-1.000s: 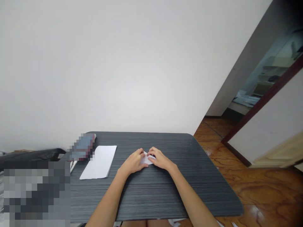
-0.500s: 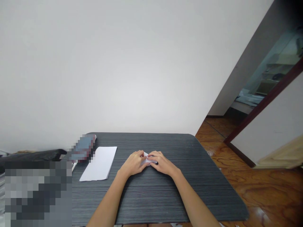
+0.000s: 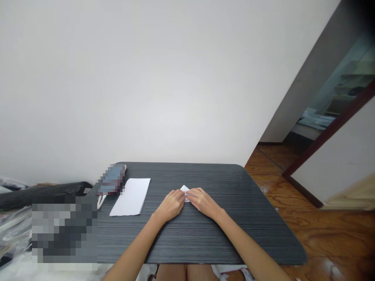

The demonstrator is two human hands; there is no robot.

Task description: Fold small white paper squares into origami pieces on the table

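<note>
A small folded piece of white paper (image 3: 185, 190) lies on the dark striped table (image 3: 205, 234), with only its far corner showing. My left hand (image 3: 171, 205) and my right hand (image 3: 202, 202) meet over it, fingers curled and pressing down on the paper. Both forearms reach in from the bottom edge of the view.
A stack of white sheets (image 3: 131, 197) lies to the left of my hands. A blurred-out object (image 3: 111, 180) sits at the table's far left corner, and a white cord (image 3: 101, 201) hangs beside it. A wooden floor and an open doorway lie to the right.
The view shifted a little to the right. My hands drew closer together over the paper, leaving only its far corner visible.
</note>
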